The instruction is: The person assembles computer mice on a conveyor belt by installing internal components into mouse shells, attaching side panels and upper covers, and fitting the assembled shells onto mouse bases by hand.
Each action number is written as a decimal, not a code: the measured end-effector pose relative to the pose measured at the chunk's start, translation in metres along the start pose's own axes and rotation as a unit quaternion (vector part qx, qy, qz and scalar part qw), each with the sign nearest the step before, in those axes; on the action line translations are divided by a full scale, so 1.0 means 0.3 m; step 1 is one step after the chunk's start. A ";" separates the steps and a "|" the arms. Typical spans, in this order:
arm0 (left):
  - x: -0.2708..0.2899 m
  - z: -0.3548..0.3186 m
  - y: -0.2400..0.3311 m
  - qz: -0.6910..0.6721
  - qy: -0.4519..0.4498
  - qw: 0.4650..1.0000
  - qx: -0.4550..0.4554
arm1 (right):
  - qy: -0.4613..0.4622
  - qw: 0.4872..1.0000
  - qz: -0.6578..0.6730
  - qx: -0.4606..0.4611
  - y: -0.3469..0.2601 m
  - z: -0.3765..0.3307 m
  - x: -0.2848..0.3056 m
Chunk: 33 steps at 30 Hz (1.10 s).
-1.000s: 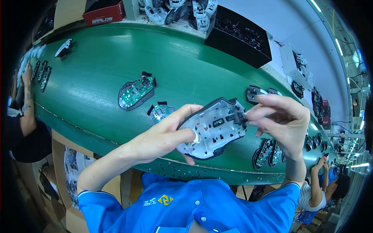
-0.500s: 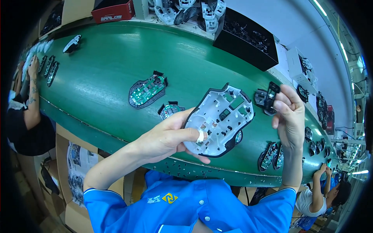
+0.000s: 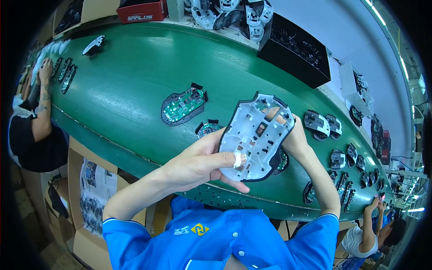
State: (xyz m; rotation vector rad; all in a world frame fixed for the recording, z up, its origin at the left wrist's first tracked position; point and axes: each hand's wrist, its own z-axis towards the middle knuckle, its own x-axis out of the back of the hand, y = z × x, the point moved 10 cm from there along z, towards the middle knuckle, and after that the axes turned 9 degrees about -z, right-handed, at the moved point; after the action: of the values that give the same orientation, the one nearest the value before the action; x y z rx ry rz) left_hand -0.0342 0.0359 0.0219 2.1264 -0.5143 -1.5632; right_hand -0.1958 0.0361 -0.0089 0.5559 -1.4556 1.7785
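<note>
Green covers the whole long table (image 3: 135,81), a conveyor-like surface that curves away to both sides of me. On it, just beyond my hands, lies a mouse base with a green circuit board (image 3: 183,106) fitted in it, and a smaller board part (image 3: 208,128) sits close to my left thumb. To my right a row of dark, partly built mice (image 3: 321,124) runs along the far edge. At the back stands a black bin of small parts (image 3: 297,49), a red box (image 3: 141,10) and a heap of white and black mouse shells (image 3: 229,11). Cardboard boxes (image 3: 92,180) stand under the table by my left knee. At my far left another person's arm (image 3: 42,103) rests on the table edge, and at my far right another worker's hand (image 3: 373,204) reaches up to it.

I hold a grey plastic mouse shell (image 3: 256,135) above the near edge of the table, tilted up with its ribbed inside facing me. My left hand (image 3: 198,164) grips its lower left edge, thumb across the inside with white tape round the tip, fingers curled beneath. My right hand (image 3: 292,137) closes on its right rim from behind, a fingertip showing through an opening near the top, the forearm dropping straight down to my blue sleeve.
</note>
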 end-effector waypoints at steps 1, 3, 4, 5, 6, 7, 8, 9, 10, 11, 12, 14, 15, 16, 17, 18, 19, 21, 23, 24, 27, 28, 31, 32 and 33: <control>0.005 -0.001 -0.003 -0.017 0.001 1.000 0.004 | 0.031 0.996 -0.064 0.054 -0.091 0.005 0.046; 0.004 0.000 -0.006 -0.015 -0.001 1.000 0.003 | 0.086 0.981 -0.118 0.125 -0.203 -0.008 0.132; 0.003 0.000 -0.009 -0.012 -0.002 1.000 0.004 | 0.072 0.997 0.001 0.030 -0.155 -0.012 0.152; 0.002 0.001 -0.016 -0.012 -0.002 1.000 0.004 | 0.055 0.989 0.119 -0.065 -0.119 -0.031 0.158; -0.001 0.007 -0.013 0.003 -0.005 1.000 -0.013 | 0.067 0.968 0.219 -0.103 -0.137 -0.045 0.175; -0.007 0.012 -0.010 0.018 -0.008 0.999 -0.028 | 0.037 0.950 0.288 -0.117 -0.156 -0.052 0.177; -0.015 0.015 -0.016 0.018 -0.010 0.999 -0.028 | 0.007 0.925 0.356 -0.130 -0.167 -0.063 0.166; -0.022 0.018 -0.004 0.054 -0.001 0.997 -0.050 | 0.007 0.931 0.345 -0.118 -0.179 -0.076 0.167; -0.028 0.019 0.009 0.090 0.008 0.993 -0.073 | 0.006 0.934 0.342 -0.106 -0.205 -0.087 0.168; -0.038 0.020 0.003 0.091 0.006 0.993 -0.072 | -0.015 0.945 0.313 -0.090 -0.229 -0.096 0.170; -0.041 0.017 0.008 0.103 0.016 0.991 -0.090 | 0.002 0.946 0.310 -0.099 -0.231 -0.106 0.172; -0.046 0.011 0.016 0.115 0.025 0.987 -0.108 | -0.013 0.939 0.326 -0.108 -0.230 -0.107 0.170; -0.048 0.009 0.017 0.122 0.027 0.986 -0.110 | -0.030 0.932 0.343 -0.116 -0.228 -0.106 0.160; -0.049 0.007 0.019 0.130 0.028 0.985 -0.113 | -0.019 0.933 0.342 -0.108 -0.230 -0.101 0.165; -0.052 0.003 0.021 0.131 0.028 0.984 -0.113 | -0.019 0.933 0.342 -0.107 -0.232 -0.099 0.168; -0.063 -0.002 0.023 0.135 0.018 0.984 -0.114 | -0.023 0.924 0.356 -0.134 -0.221 -0.101 0.162; -0.073 -0.006 0.026 0.140 0.008 0.983 -0.115 | -0.027 0.915 0.369 -0.162 -0.208 -0.104 0.154; -0.081 -0.006 0.037 0.128 0.001 0.986 -0.109 | -0.028 0.908 0.384 -0.167 -0.200 -0.104 0.152; -0.086 -0.003 0.037 0.115 -0.007 0.988 -0.103 | -0.044 0.897 0.401 -0.180 -0.194 -0.110 0.143; -0.067 0.000 0.031 0.103 0.016 0.990 -0.094 | -0.043 0.897 0.401 -0.180 -0.193 -0.112 0.146; -0.044 0.002 0.023 0.097 0.045 0.991 -0.081 | -0.036 0.902 0.396 -0.170 -0.192 -0.115 0.160; -0.039 0.002 0.022 0.102 0.051 0.990 -0.078 | -0.042 0.900 0.400 -0.171 -0.190 -0.116 0.160; -0.036 0.004 0.019 0.111 0.030 0.992 -0.059 | -0.053 0.892 0.412 -0.177 -0.196 -0.113 0.160; -0.030 0.006 0.017 0.112 0.029 0.992 -0.059 | -0.059 0.887 0.420 -0.183 -0.197 -0.112 0.157; -0.018 0.008 0.010 0.114 0.035 0.991 -0.053 | -0.059 0.887 0.420 -0.182 -0.195 -0.110 0.160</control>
State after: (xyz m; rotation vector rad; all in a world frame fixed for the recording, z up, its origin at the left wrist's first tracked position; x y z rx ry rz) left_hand -0.0382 0.0362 0.0271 1.9582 -0.6122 -1.3553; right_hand -0.1759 0.0847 0.0545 -0.2271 -2.2729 2.0101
